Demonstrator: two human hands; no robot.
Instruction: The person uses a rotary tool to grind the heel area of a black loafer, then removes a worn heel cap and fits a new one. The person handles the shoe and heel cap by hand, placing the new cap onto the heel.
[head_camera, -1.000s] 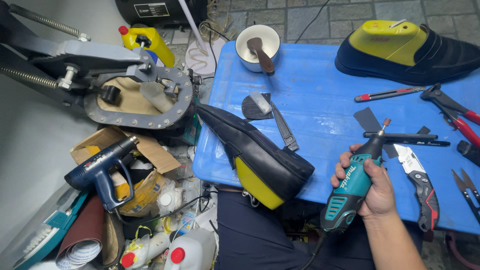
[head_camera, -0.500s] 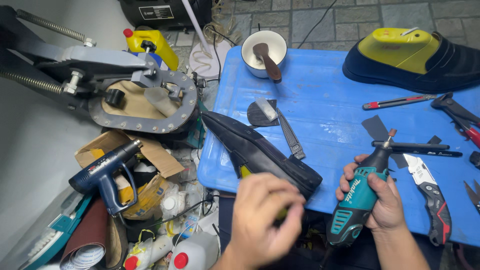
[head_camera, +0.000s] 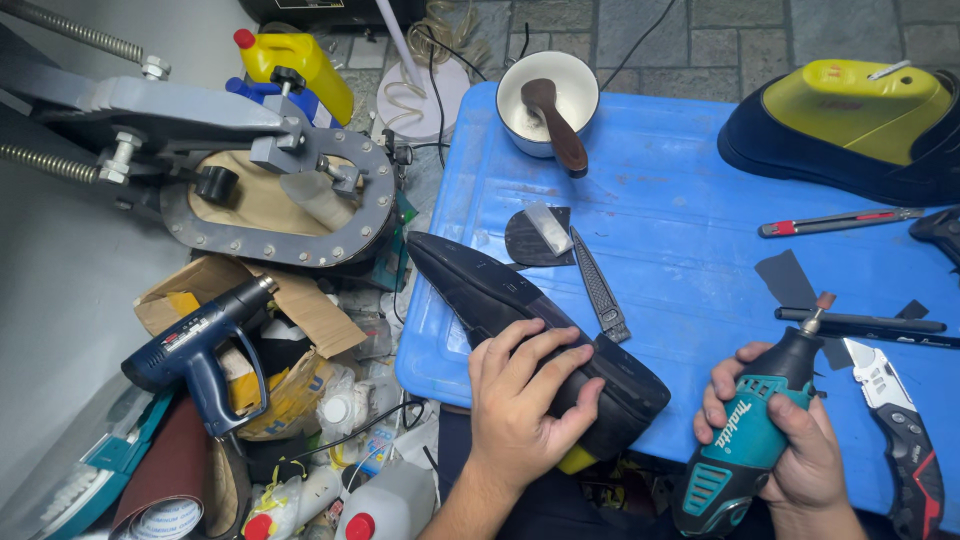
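My left hand (head_camera: 520, 400) grips the heel end of a black shoe (head_camera: 500, 295) that lies sole up across the near left corner of the blue tabletop (head_camera: 680, 220); a bit of yellow last shows under the heel. My right hand (head_camera: 790, 440) holds a teal and black rotary tool (head_camera: 750, 430), its small sanding tip pointing up and away, a short way right of the shoe.
On the blue top lie a white bowl (head_camera: 515, 95) with a brown brush, a black file (head_camera: 598, 285), dark patches, a red-handled knife (head_camera: 835, 222), a folding utility knife (head_camera: 900, 430) and a second shoe on a yellow last (head_camera: 860, 120). Left: a grey press (head_camera: 270, 190), a blue heat gun (head_camera: 195, 345), bottles.
My left hand came in from below and closed on the shoe's heel end. The shoe has turned, so its yellow last is mostly hidden. The right hand stays put with the tool.
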